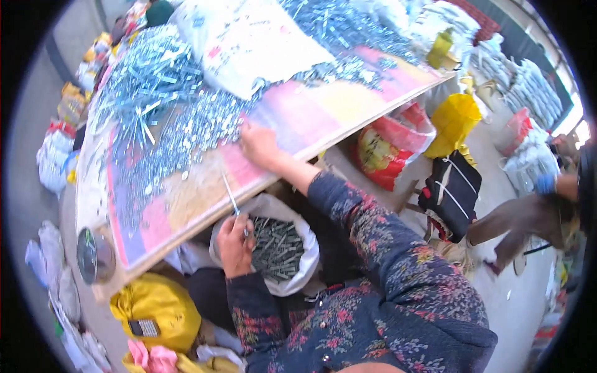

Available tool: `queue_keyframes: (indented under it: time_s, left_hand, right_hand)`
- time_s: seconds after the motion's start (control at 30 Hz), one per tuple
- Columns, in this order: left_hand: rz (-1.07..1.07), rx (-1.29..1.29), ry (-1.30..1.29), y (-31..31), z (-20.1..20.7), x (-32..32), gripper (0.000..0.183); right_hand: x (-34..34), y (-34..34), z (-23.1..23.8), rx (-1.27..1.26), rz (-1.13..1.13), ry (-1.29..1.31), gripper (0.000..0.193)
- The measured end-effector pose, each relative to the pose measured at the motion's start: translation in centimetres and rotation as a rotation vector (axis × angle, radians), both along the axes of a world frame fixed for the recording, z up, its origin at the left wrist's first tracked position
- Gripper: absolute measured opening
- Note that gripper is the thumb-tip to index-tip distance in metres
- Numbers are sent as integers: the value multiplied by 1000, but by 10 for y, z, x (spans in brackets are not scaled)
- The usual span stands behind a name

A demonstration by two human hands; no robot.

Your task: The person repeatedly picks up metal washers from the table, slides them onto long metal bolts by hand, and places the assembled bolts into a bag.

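A big tilted board with pink, yellow and blue patches fills the upper half of the view, and from about ten to one o'clock it is buried under a heap of small silvery metal pieces, with a large white sack lying across the top at twelve; below the board's near edge, close to six o'clock, a white bag stands open and holds a fair layer of dark grey pieces, though far from full; judging by that, only a small share looks sorted and most of the heap is left on the board; the right hand lies at the centre, fingers spread flat on the board at the fringe of the heap; the left hand, at about seven o'clock over the bag's mouth, pinches a long thin metal pin between closed fingers; a round metal tin sits at nine o'clock on the board's low corner, and a yellow sack slumps beneath it.
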State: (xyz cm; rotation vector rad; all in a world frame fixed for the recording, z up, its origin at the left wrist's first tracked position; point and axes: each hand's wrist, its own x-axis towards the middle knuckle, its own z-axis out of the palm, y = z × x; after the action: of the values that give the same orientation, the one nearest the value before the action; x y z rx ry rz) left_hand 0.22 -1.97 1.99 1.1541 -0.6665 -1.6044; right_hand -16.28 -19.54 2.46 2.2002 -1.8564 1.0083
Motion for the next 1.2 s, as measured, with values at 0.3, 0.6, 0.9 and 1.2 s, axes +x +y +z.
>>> queue_keyframes:
  time_s: [0.3, 0.6, 0.9, 1.2]
  left_hand:
    - [-80, -88, 145, 2, -10, 5, 8]
    - [-195, -141, 104, 12, 3, -4, 10]
    - [-159, -1171, -1199, 4, -10, 19, 45]
    - [217, -370, 289, 1, -25, 27, 11]
  right_hand:
    - [-9, 44, 23, 328, 519, -910, 20]
    - [-23, 68, 49, 572, 748, -825, 25]
    - [27, 122, -6, 178, 417, -403, 34]
    - [86, 176, 21, -250, 425, -230, 21]
